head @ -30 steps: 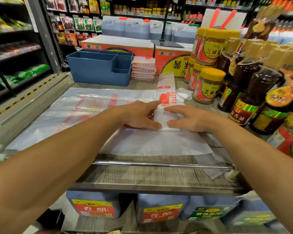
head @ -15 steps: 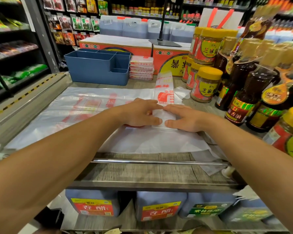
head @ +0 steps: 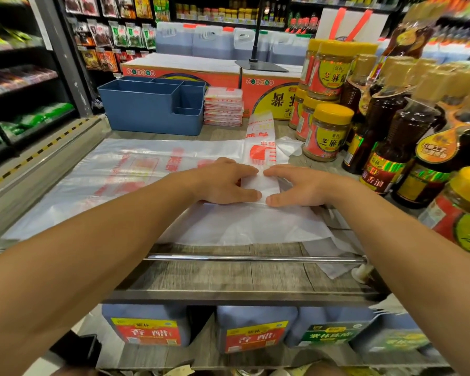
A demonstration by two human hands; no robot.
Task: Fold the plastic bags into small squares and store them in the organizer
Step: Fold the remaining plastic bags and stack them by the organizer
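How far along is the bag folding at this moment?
Done: a stack of folded bags sits beside the blue organizer, not in it. In hand: the left hand and right hand press a narrow strip of bag part-folded. Left: a flat unfolded bag beneath, and storing the squares; no bags show in the organizer's visible compartments.

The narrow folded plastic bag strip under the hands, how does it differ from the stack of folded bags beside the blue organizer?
The narrow folded plastic bag strip lies long and unfinished, its near end pinned by both hands; the stack of folded bags is compact squares, piled and untouched beside the blue plastic organizer. Both are translucent white with red print.
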